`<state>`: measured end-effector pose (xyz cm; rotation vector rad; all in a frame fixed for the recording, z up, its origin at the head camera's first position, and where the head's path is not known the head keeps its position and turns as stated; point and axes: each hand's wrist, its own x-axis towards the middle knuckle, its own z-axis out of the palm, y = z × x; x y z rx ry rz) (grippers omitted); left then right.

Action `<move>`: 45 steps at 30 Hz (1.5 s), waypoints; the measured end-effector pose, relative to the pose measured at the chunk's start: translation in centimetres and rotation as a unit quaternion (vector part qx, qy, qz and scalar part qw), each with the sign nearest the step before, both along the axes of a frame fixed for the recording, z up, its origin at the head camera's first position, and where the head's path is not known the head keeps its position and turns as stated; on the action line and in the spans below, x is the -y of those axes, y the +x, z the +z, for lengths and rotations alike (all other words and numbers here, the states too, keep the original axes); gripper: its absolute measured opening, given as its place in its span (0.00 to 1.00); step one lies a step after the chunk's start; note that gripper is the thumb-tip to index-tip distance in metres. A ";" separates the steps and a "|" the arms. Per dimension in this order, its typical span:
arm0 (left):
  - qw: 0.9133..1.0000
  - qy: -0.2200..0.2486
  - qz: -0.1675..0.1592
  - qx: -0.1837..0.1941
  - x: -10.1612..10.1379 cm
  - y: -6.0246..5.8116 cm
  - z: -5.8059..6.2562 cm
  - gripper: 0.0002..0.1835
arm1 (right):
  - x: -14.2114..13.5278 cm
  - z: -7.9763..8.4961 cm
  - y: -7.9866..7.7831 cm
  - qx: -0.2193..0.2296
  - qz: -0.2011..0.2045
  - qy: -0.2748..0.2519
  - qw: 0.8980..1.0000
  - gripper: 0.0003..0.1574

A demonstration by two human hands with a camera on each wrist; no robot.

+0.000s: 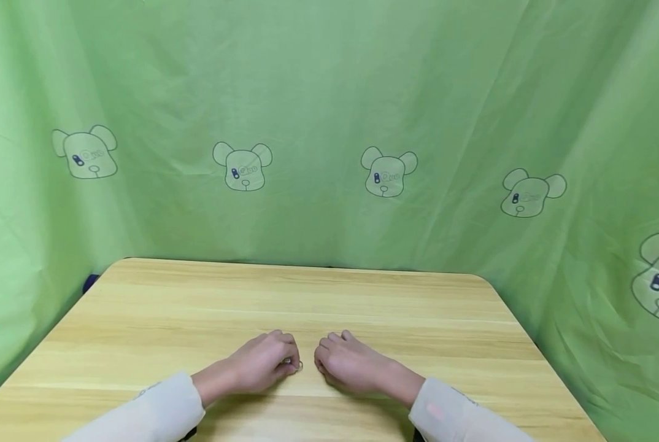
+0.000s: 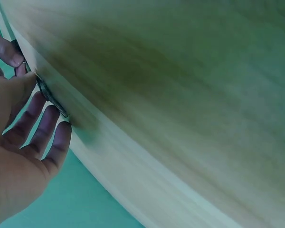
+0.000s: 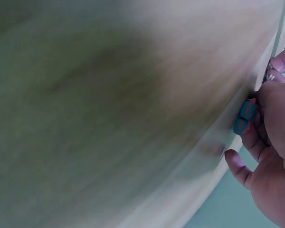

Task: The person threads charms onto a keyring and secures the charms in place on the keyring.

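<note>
In the head view my left hand (image 1: 265, 362) pinches a small metal ring (image 1: 300, 366) between thumb and fingertips, just above the table. A slim dark metal piece (image 2: 51, 99), too blurred to name surely, lies along that hand's curled fingers in the left wrist view. Close by on the right, my right hand (image 1: 351, 363) is bent palm down, with a gap between the two hands. The right wrist view shows a small blue and orange charm (image 3: 244, 116) held at its fingers; the hand itself hides part of it. The right fingertips are hidden in the head view.
Both hands are over a light wood table (image 1: 307, 301) with rounded far corners. A green curtain (image 1: 318, 92) printed with bear heads hangs behind and along both sides. Something dark purple (image 1: 89, 282) shows beyond the table's far left corner.
</note>
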<state>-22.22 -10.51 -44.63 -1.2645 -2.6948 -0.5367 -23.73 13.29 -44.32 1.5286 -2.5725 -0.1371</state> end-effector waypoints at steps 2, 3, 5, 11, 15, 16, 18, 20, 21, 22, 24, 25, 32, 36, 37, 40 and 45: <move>1.000 -0.001 0.007 0.008 0.0 0.0 0.0 0.05 | -0.1 0.1 -0.1 0.044 -0.015 -0.010 0.999 0.06; 1.000 0.000 0.011 0.013 0.0 0.0 0.0 0.05 | -0.1 0.1 -0.1 0.068 -0.023 -0.019 0.997 0.06; 0.999 0.005 0.021 0.027 0.0 0.0 0.1 0.05 | -0.3 0.1 -0.3 0.113 -0.039 -0.043 0.992 0.06; 0.997 0.043 0.040 0.055 0.0 0.0 0.6 0.05 | -0.6 0.5 -1.0 0.199 -0.067 -0.121 0.970 0.08; 0.994 0.076 0.051 0.060 0.0 -0.1 0.9 0.05 | -0.7 1.0 -1.4 0.240 -0.079 -0.164 0.954 0.09; 0.993 0.085 0.055 0.059 0.0 -0.1 1.1 0.05 | -0.7 1.1 -1.5 0.249 -0.080 -0.173 0.950 0.09; 0.991 0.103 0.058 0.055 -0.1 -0.2 1.3 0.04 | -0.7 1.2 -1.7 0.269 -0.081 -0.192 0.940 0.09; 0.990 0.119 0.062 0.049 -0.2 -0.4 1.5 0.04 | -0.8 1.3 -1.9 0.289 -0.082 -0.208 0.931 0.09; 0.989 0.128 0.064 0.047 -0.2 -0.4 1.6 0.04 | -0.8 1.3 -2.0 0.296 -0.083 -0.217 0.927 0.09; 0.987 0.136 0.066 0.047 -0.2 -0.5 1.8 0.03 | -0.9 1.3 -2.1 0.300 -0.086 -0.224 0.923 0.09; 0.985 0.153 0.069 0.045 -0.3 -0.6 2.0 0.03 | -1.0 1.2 -2.3 0.309 -0.092 -0.240 0.916 0.10; 0.983 0.161 0.070 0.044 -0.4 -0.7 2.2 0.02 | -1.0 1.2 -2.3 0.312 -0.097 -0.247 0.912 0.10; 0.973 0.210 0.084 0.048 -0.8 -1.2 2.9 0.02 | -0.7 2.0 -2.9 0.337 -0.115 -0.306 0.883 0.11; 0.963 0.251 0.082 0.046 -1.1 -1.6 3.4 0.02 | -0.5 2.6 -3.1 0.356 -0.113 -0.344 0.862 0.10; 0.961 0.259 0.081 0.044 -1.2 -1.7 3.5 0.02 | -0.4 2.8 -3.2 0.360 -0.111 -0.352 0.857 0.09; 0.957 0.277 0.083 0.038 -1.5 -2.0 3.7 0.02 | -0.3 3.2 -3.4 0.359 -0.103 -0.372 0.850 0.08; 0.948 0.302 0.087 0.048 -2.0 -2.3 4.2 0.03 | -0.1 4.1 -3.6 0.348 -0.085 -0.397 0.845 0.08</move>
